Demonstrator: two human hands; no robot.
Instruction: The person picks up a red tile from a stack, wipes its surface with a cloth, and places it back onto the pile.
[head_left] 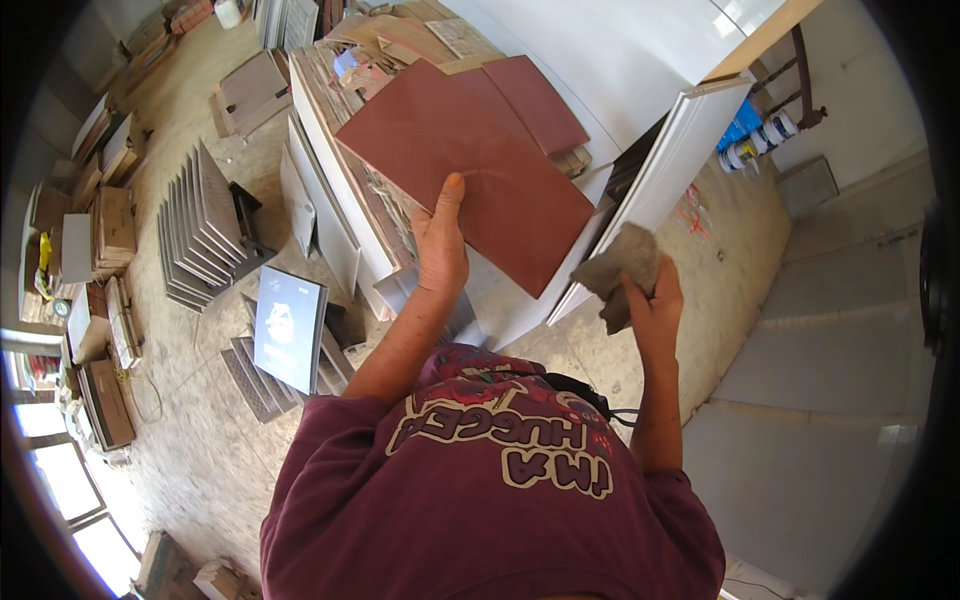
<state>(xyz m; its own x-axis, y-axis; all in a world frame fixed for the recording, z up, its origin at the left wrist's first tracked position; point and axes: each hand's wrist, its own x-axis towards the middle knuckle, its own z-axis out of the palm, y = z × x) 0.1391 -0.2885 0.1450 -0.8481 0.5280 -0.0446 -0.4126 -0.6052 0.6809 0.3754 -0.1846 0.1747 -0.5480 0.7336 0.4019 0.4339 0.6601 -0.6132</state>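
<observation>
My left hand (441, 240) grips the near edge of a large reddish-brown square tile (470, 170), holding it tilted up in front of me, thumb on its face. My right hand (652, 298) is closed around a crumpled grey cloth (620, 268), held just right of the tile's lower corner and not touching it. A second reddish-brown tile (540, 100) lies behind the held one on a stack.
White panels and slabs (660, 160) lean against the stack to my right; more white tiles (320, 190) stand on edge to the left. Grey tiles (200, 230) stand in a row on the floor, with a dark glossy tile (288, 325), boxes and tape rolls (760, 145) around.
</observation>
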